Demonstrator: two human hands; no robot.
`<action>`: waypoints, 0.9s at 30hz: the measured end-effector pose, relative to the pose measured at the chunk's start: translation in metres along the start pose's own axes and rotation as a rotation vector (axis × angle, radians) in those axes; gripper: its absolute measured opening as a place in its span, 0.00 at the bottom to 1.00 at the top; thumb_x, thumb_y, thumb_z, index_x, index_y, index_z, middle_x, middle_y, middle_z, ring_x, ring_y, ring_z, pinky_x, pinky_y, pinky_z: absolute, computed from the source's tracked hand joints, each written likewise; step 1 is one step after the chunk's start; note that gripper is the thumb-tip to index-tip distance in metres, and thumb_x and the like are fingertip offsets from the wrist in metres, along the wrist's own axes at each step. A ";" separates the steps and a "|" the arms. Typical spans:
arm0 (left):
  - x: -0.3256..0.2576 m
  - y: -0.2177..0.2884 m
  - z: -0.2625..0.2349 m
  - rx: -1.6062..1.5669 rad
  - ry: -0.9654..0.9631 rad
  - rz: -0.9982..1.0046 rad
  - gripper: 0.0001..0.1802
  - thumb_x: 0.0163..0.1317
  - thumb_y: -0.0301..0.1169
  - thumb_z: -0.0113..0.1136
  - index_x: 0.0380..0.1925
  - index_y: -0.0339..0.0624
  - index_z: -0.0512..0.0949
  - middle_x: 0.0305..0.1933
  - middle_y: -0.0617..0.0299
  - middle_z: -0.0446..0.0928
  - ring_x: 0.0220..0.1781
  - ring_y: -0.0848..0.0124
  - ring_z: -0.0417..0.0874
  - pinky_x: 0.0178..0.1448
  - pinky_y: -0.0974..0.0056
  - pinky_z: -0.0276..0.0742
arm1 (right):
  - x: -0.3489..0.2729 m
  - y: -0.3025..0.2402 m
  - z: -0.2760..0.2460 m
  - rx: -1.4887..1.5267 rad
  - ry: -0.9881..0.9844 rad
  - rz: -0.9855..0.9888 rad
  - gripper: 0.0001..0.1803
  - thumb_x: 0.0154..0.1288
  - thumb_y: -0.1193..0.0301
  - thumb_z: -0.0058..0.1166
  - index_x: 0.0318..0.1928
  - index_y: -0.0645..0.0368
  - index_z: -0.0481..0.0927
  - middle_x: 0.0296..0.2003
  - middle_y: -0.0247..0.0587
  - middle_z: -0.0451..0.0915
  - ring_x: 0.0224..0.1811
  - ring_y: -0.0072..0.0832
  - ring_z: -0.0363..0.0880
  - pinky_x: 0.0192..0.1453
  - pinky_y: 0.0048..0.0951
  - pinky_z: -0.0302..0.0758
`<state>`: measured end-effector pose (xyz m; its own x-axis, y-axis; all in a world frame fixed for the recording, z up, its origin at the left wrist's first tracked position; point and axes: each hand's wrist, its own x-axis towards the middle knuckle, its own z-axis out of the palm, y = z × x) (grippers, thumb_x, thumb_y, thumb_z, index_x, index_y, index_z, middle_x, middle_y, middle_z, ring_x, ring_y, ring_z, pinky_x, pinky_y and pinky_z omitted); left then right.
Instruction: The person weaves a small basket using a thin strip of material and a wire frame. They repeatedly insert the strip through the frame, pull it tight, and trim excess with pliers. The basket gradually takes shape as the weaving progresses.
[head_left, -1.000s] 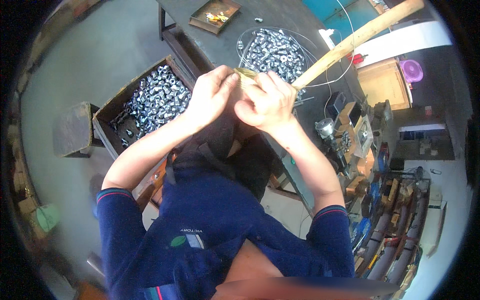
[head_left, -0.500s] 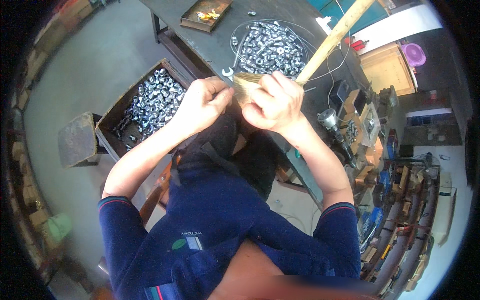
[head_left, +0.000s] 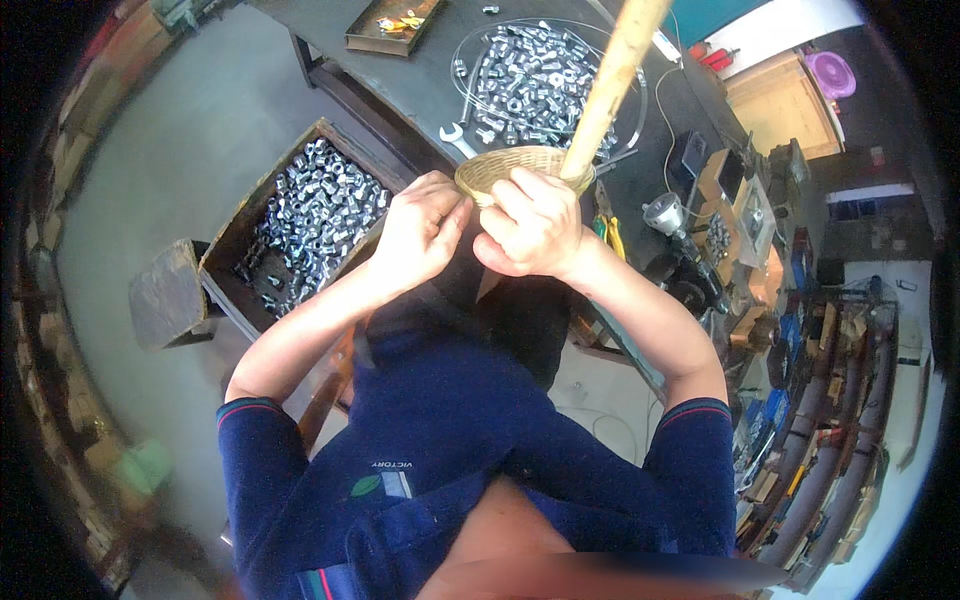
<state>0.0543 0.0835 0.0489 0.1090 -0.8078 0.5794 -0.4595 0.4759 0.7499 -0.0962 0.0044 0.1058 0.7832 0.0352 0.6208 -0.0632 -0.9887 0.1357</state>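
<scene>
A woven bamboo strainer [head_left: 490, 166] with a long pale wooden handle [head_left: 614, 88] is up in front of me, above my lap at the bench edge. My right hand [head_left: 532, 222] is closed round it where the basket meets the handle, and the handle rises away to the upper right. Close by the basket's left rim, the fingers of my left hand [head_left: 425, 230] are pinched together; what lies between them is hidden. Past the basket, a heap of shiny metal nuts [head_left: 535, 78] covers part of the dark bench, with an open-end wrench [head_left: 457, 138] in front.
At my left stands a rusty metal bin [head_left: 225, 262] of similar nuts, beside a small stool [head_left: 166, 295]. A shallow tray [head_left: 375, 42] with small orange-yellow pieces sits at the far bench edge. Yellow-handled pliers [head_left: 614, 238] and a round gauge-like tool [head_left: 662, 212] lie right of my hand.
The strainer has turned so that its round rim and inside show, and its handle stands steeper. Both hands stay close together at it. My view has shifted slightly, and the yellow-handled pliers now show.
</scene>
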 end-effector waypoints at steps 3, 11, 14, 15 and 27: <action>-0.011 0.004 -0.001 -0.045 0.028 -0.118 0.08 0.58 0.26 0.57 0.23 0.32 0.76 0.25 0.52 0.74 0.31 0.57 0.76 0.39 0.59 0.71 | -0.001 0.002 -0.002 -0.024 0.016 -0.006 0.11 0.38 0.63 0.57 0.16 0.54 0.70 0.21 0.35 0.66 0.24 0.31 0.69 0.24 0.32 0.70; 0.002 0.022 -0.042 -0.157 -0.182 -0.253 0.15 0.58 0.35 0.62 0.38 0.33 0.78 0.39 0.55 0.79 0.41 0.66 0.80 0.52 0.64 0.72 | -0.005 0.006 -0.026 0.117 0.024 -0.147 0.10 0.37 0.65 0.57 0.17 0.55 0.71 0.21 0.32 0.66 0.23 0.29 0.68 0.24 0.27 0.69; 0.005 0.016 -0.038 -0.054 -0.296 -0.036 0.21 0.50 0.35 0.68 0.40 0.32 0.78 0.41 0.51 0.77 0.39 0.61 0.80 0.47 0.63 0.74 | -0.008 0.006 -0.033 0.163 0.027 -0.205 0.10 0.36 0.67 0.57 0.16 0.56 0.69 0.23 0.35 0.70 0.25 0.31 0.71 0.27 0.29 0.71; 0.006 0.021 -0.039 -0.111 -0.400 -0.111 0.20 0.51 0.34 0.68 0.40 0.31 0.77 0.42 0.51 0.77 0.42 0.60 0.79 0.48 0.62 0.73 | -0.010 0.006 -0.033 0.167 0.047 -0.220 0.10 0.35 0.68 0.58 0.16 0.57 0.69 0.23 0.35 0.71 0.25 0.31 0.71 0.28 0.30 0.72; -0.023 0.014 -0.012 -0.165 -0.302 -0.327 0.15 0.50 0.31 0.69 0.34 0.31 0.79 0.35 0.52 0.81 0.38 0.64 0.82 0.44 0.64 0.75 | -0.033 0.004 -0.015 0.189 -0.101 -0.151 0.11 0.33 0.68 0.59 0.18 0.56 0.69 0.26 0.36 0.73 0.31 0.33 0.73 0.45 0.37 0.71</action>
<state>0.0563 0.1130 0.0503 -0.0478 -0.9779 0.2037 -0.2954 0.2086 0.9323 -0.1315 0.0013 0.0969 0.8334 0.1795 0.5226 0.1687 -0.9833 0.0687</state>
